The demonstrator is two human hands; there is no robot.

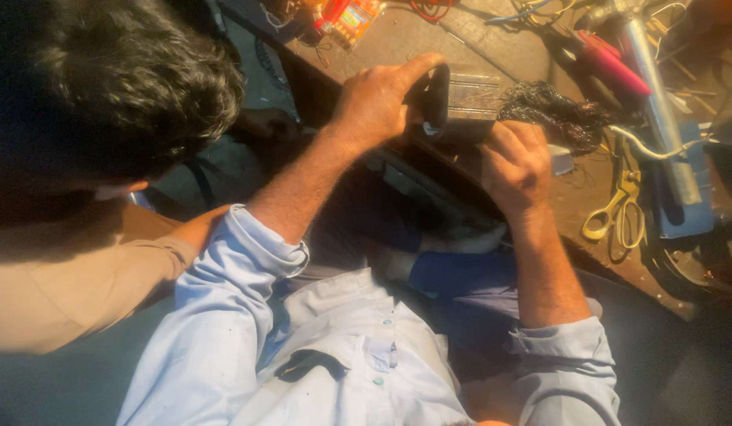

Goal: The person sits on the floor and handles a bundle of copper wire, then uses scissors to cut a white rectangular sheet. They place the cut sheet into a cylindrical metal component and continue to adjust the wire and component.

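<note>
A small grey metal box-like part [465, 101] with a dark curved piece on its left side rests at the edge of a worn brown workbench [429, 47]. My left hand [379, 99] grips its left side, with the thumb stretched over the top. My right hand [514, 164] holds the part from below and to the right, fingers curled against it. Both forearms come out of rolled-up pale blue sleeves.
Another person [105, 95] with dark hair and a tan shirt leans in at the left. On the bench lie a tangle of dark wire [555, 110], yellow-handled scissors [618, 209], a red-handled tool [610, 59], a long grey metal tool [658, 110] and colourful packets [346, 16].
</note>
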